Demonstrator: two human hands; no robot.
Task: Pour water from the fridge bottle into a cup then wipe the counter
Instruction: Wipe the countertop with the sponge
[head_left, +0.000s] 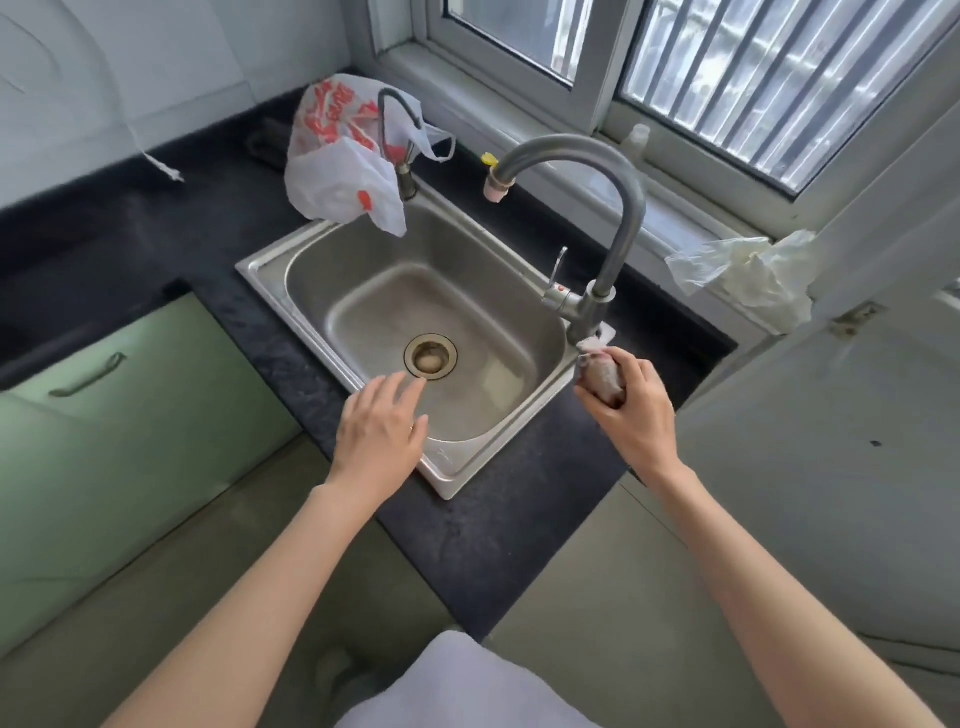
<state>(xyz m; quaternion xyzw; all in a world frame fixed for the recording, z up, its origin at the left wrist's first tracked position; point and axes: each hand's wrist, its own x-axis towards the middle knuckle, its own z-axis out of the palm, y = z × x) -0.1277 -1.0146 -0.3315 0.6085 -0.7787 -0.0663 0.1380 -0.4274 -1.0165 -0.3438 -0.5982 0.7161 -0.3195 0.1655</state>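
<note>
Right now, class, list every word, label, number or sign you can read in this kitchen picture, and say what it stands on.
Nothing here can be read as text.
White plastic bag behind the steel sink: red and orange print, too blurred to read.
Steel sink's near corner: a faint mark, too small to read.
Grey curved tap: a red dot on its lever base, no lettering.

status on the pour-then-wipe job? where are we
Done: cannot confirm the pour; no bottle or cup in view. In hand: right hand grips a balled-up cloth at the sink rim by the faucet base; left hand hovers open over the basin. Left: wiping the dark counter.
</note>
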